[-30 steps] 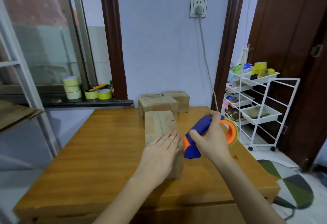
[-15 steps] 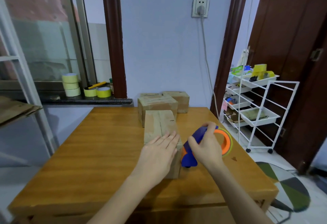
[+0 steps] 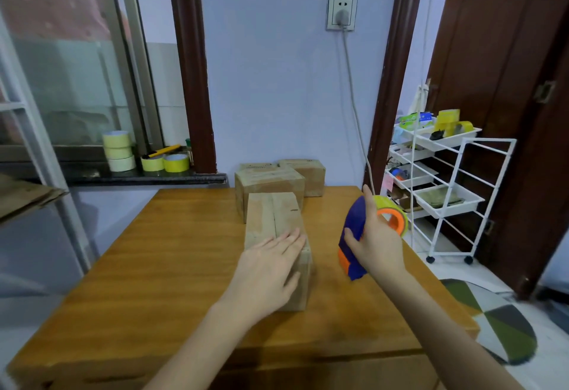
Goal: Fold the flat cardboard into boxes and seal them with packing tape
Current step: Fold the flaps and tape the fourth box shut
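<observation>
Wooden table against lilac wall

Dispenser lifting off to the right of the box

The right hand is swinging the tape dispenser away from the box, where it sat close against the side half a second ago, and is tipping it upright so the blue body is standing on end and the orange roll is facing right, well apart from the cardboard.

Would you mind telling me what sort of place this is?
Probably a home room used for packing: a wooden table with brown cardboard boxes, yellow tape rolls on the windowsill, and a white wire trolley.
</observation>
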### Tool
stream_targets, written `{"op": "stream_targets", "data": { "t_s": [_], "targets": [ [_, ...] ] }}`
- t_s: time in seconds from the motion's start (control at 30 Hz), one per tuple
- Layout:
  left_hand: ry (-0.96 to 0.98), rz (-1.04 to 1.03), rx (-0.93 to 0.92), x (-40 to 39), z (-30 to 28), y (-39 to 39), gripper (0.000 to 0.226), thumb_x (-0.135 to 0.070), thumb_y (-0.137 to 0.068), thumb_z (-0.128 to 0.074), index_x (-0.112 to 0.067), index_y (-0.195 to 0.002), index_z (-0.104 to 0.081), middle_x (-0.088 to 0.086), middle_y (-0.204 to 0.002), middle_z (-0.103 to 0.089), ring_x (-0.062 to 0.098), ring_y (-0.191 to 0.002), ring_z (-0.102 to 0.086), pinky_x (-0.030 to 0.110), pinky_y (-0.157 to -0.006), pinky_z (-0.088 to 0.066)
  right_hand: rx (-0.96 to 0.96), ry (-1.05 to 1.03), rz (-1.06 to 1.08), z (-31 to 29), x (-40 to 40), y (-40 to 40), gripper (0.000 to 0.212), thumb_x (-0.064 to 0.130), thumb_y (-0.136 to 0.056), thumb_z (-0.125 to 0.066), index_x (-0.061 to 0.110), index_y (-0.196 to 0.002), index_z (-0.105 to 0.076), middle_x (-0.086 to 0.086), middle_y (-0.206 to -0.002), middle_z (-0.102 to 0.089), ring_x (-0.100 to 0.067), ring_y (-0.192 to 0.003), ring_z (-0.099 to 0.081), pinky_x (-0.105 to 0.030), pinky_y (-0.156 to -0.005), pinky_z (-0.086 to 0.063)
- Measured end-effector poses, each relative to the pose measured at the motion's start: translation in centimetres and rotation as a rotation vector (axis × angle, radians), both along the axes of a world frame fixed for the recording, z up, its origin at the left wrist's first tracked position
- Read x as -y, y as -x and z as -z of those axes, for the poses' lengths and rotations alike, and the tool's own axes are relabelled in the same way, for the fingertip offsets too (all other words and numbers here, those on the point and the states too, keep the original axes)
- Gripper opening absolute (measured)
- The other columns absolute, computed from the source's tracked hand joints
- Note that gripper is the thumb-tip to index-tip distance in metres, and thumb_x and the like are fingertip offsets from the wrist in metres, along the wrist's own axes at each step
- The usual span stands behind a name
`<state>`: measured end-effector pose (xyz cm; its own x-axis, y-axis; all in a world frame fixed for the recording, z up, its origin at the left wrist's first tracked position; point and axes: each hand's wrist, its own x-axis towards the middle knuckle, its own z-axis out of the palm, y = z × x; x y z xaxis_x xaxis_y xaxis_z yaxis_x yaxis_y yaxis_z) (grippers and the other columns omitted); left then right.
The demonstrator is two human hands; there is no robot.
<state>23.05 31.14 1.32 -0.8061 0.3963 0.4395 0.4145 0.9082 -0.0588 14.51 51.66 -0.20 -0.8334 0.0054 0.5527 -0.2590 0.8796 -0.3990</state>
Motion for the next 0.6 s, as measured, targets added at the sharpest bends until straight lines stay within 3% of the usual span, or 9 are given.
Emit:
{"op": "stream_targets", "data": {
  "t_s": [0.13, 0.23, 0.37, 0.47, 0.6],
  "targets": [
    [-0.047, 0.007, -0.014, -0.1, -0.1, 0.2, 0.055, -0.039, -0.101, -0.036, -0.030, -0.151, -0.014, -0.011, -0.157, -0.015, 0.002, -0.143, -0.016, 0.016, -0.106, 0.000, 0.028, 0.063, -0.110, 1.1, 0.9, 0.9, 0.095, 0.023, -0.090, -0.064, 0.034, -0.145, 0.012, -0.001, -0.079, -0.060, -0.022, -0.067, -0.062, -0.030, -0.056, -0.047],
    [-0.065, 0.002, -0.016, -0.1, -0.1, 0.3, 0.055, -0.039, -0.101, -0.037, -0.033, -0.151, -0.015, -0.013, -0.157, -0.015, -0.001, -0.142, -0.017, 0.016, -0.105, -0.001, 0.085, 0.122, -0.219, 2.2, 0.8, 1.4, 0.093, 0.018, -0.089, -0.067, 0.042, -0.142, 0.006, -0.010, -0.103, -0.067, -0.024, -0.086, -0.066, -0.028, -0.071, -0.049],
    [-0.077, 0.000, -0.007, -0.1, -0.1, 0.3, 0.057, -0.037, -0.100, -0.039, -0.033, -0.151, -0.015, -0.013, -0.157, -0.015, -0.001, -0.142, -0.016, 0.015, -0.106, -0.001, 0.149, 0.188, -0.330, 3.1, 0.3, 1.0, 0.089, 0.018, -0.089, -0.067, 0.046, -0.138, 0.001, -0.008, -0.112, -0.066, -0.020, -0.099, -0.065, -0.022, -0.081, -0.046],
    [-0.082, -0.003, 0.001, 0.0, -0.1, 0.2, 0.058, -0.036, -0.099, -0.040, -0.034, -0.151, -0.015, -0.015, -0.157, -0.014, -0.002, -0.142, -0.016, 0.014, -0.104, 0.001, 0.170, 0.240, -0.384, 3.4, -0.2, 0.5, 0.088, 0.017, -0.087, -0.069, 0.049, -0.137, -0.004, 0.000, -0.108, -0.060, -0.016, -0.100, -0.062, -0.015, -0.079, -0.045],
    [-0.086, -0.011, 0.007, -0.2, -0.2, 0.1, 0.059, -0.036, -0.098, -0.040, -0.034, -0.151, -0.015, -0.015, -0.157, -0.013, -0.002, -0.142, -0.016, 0.014, -0.103, 0.001, 0.132, 0.197, -0.419, 3.9, -1.3, -0.8, 0.080, 0.017, -0.085, -0.071, 0.040, -0.138, -0.017, 0.006, -0.121, -0.050, -0.007, -0.102, -0.055, -0.001, -0.075, -0.039]
  ]
}}
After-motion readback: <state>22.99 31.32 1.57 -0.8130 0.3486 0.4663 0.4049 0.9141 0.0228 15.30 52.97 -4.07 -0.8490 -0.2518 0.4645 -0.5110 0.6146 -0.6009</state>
